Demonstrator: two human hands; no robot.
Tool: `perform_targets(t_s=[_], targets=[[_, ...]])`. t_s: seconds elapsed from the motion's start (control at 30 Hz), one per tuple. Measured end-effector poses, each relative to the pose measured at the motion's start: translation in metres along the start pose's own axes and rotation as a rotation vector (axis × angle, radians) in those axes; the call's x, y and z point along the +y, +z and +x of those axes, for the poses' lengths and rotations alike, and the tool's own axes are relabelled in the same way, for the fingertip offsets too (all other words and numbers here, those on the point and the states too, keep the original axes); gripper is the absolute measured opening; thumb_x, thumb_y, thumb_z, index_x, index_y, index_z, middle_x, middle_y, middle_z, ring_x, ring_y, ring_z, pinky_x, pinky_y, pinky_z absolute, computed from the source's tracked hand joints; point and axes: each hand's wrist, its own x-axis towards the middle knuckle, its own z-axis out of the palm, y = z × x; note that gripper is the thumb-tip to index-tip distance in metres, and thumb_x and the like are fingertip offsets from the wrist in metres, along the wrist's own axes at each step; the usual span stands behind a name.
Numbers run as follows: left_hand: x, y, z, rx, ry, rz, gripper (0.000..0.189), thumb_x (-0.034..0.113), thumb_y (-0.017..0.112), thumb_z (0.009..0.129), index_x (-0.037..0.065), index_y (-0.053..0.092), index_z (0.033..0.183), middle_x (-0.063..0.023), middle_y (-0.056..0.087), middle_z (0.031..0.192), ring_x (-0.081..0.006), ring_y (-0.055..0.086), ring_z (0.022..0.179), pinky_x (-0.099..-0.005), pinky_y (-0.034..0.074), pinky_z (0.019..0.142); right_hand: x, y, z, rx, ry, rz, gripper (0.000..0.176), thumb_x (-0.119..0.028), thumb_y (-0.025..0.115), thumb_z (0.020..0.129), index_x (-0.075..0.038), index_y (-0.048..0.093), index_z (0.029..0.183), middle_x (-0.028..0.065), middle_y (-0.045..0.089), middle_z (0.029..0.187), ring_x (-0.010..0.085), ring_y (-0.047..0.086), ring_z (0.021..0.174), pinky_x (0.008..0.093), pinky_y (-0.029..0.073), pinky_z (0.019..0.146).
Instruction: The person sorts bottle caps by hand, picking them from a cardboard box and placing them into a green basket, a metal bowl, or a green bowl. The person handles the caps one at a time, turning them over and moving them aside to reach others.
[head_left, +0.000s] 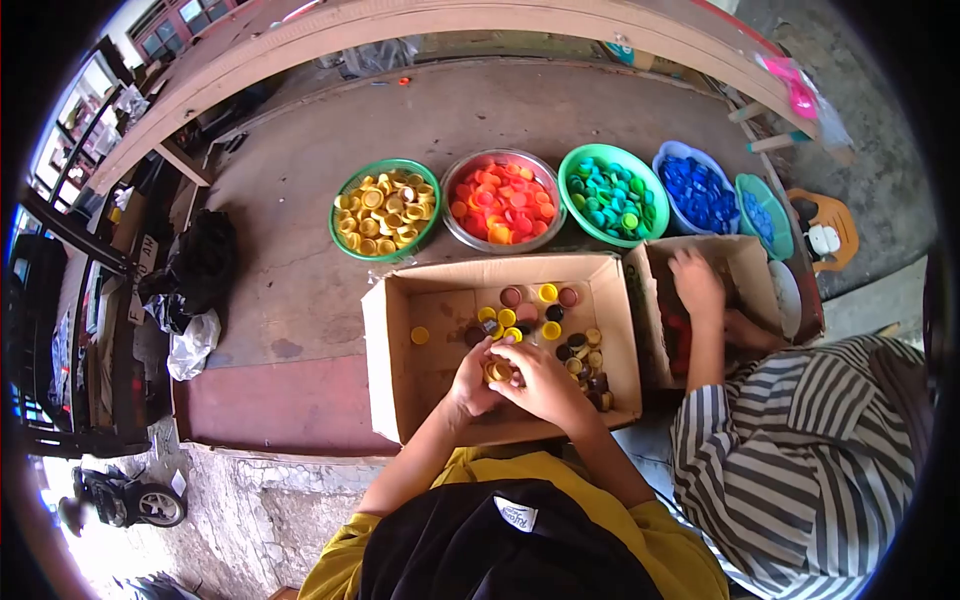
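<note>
Over the near part of a large cardboard box (402, 300), my left hand (474, 382) is cupped around a few gold caps (497, 371). My right hand (545, 382) is curled over the same caps, its fingers close to those of my left hand. Beyond my hands, yellow caps (551, 330), brown caps (568, 297) and black caps lie loose on the box floor. More gold and dark caps (590, 360) are gathered along the right side of the box. A single yellow cap (419, 335) rests at the left.
Behind the box stand a basket of gold caps (385, 212), a bowl of red caps (503, 200), a green basin (613, 195) and blue caps (695, 195). At right, a co-worker's hand (697, 285) reaches into a smaller box (650, 300). Black bags (200, 262) lie left.
</note>
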Motion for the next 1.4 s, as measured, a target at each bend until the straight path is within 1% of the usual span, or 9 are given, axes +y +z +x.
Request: perform_targets(t_s=[0.17,0.33,0.53,0.63,0.7,0.73,1.17,1.27,1.4], targets=[[0.039,0.007,-0.003,-0.088,0.094,-0.097,0.034,0.032,0.033,0.093,0.008,0.053,0.105,-0.0072,0.058,0.098,-0.0198,0.057,0.09,-0.0333,0.05,0.07,-0.002,-0.018,0.009,0.244,-0.076,0.064,0.031,-0.006,0.064,0.073,-0.002,0.053,0.101,0.0116,0.057,0.087,0.0253,0.057,0.078,0.033,0.046,0.071],[0.089,0.018,-0.009,0.012,0.224,-0.049,0.015,0.022,0.046,0.088,0.009,0.052,0.092,0.0003,0.052,0.078,-0.0108,0.049,0.063,-0.0249,0.041,0.054,0.019,-0.02,-0.005,0.214,-0.012,-0.044,0.025,-0.005,0.062,0.074,-0.002,0.053,0.097,0.0115,0.056,0.086,0.0278,0.056,0.079,0.034,0.046,0.07],[0.189,0.02,0.021,0.233,0.706,0.178,0.014,0.02,0.054,0.084,0.009,0.053,0.093,-0.0047,0.052,0.077,-0.0184,0.052,0.071,-0.0359,0.045,0.065,0.057,-0.008,-0.037,0.12,0.105,-0.104,0.025,-0.011,0.059,0.075,-0.006,0.055,0.099,0.0123,0.057,0.087,0.0304,0.056,0.08,0.0367,0.046,0.07],[0.279,-0.055,0.075,0.171,1.161,1.336,0.021,0.017,0.051,0.085,0.004,0.049,0.101,-0.0091,0.053,0.092,-0.0236,0.052,0.084,-0.0425,0.045,0.073,0.058,-0.008,-0.039,0.097,0.152,-0.1,0.025,-0.012,0.058,0.075,-0.006,0.055,0.099,0.0122,0.057,0.088,0.0305,0.056,0.081,0.0366,0.046,0.069],[0.259,0.039,0.042,0.256,0.636,0.258,0.026,0.01,0.045,0.084,-0.001,0.042,0.107,-0.0148,0.05,0.106,-0.0283,0.051,0.098,-0.0447,0.045,0.083,0.057,-0.007,-0.038,0.1,0.16,-0.097,0.025,-0.012,0.058,0.075,-0.006,0.056,0.1,0.0122,0.057,0.089,0.0306,0.056,0.081,0.0365,0.046,0.069],[0.262,0.048,0.04,0.217,0.568,0.143,0.027,0.007,0.043,0.083,-0.002,0.042,0.108,-0.016,0.05,0.107,-0.0286,0.05,0.102,-0.0445,0.044,0.088,0.057,-0.006,-0.036,0.106,0.158,-0.096,0.025,-0.012,0.058,0.075,-0.006,0.056,0.1,0.0123,0.057,0.089,0.0307,0.056,0.081,0.0364,0.047,0.069],[0.304,-0.014,0.058,0.316,0.649,0.77,0.04,0.012,0.054,0.082,0.003,0.043,0.119,-0.0105,0.051,0.113,-0.0212,0.048,0.107,-0.0304,0.04,0.086,0.063,-0.001,-0.032,0.085,0.171,-0.089,0.025,-0.009,0.061,0.074,-0.003,0.056,0.098,0.0116,0.057,0.085,0.027,0.057,0.077,0.0334,0.047,0.068],[0.272,0.025,0.031,0.569,0.764,1.293,0.044,0.011,0.052,0.085,0.001,0.037,0.125,-0.0133,0.046,0.123,-0.0245,0.044,0.114,-0.0325,0.036,0.096,0.064,-0.001,-0.03,0.091,0.168,-0.062,0.024,-0.008,0.061,0.073,-0.002,0.056,0.096,0.0114,0.057,0.083,0.0251,0.058,0.075,0.0323,0.047,0.067],[0.284,-0.003,0.034,0.442,1.11,1.277,0.047,0.02,0.056,0.084,0.002,0.039,0.124,-0.0136,0.047,0.123,-0.0211,0.045,0.112,-0.0304,0.038,0.091,0.065,-0.001,-0.028,0.08,0.19,-0.039,0.024,-0.007,0.061,0.072,-0.002,0.057,0.096,0.0113,0.056,0.082,0.025,0.058,0.075,0.0324,0.047,0.067]])
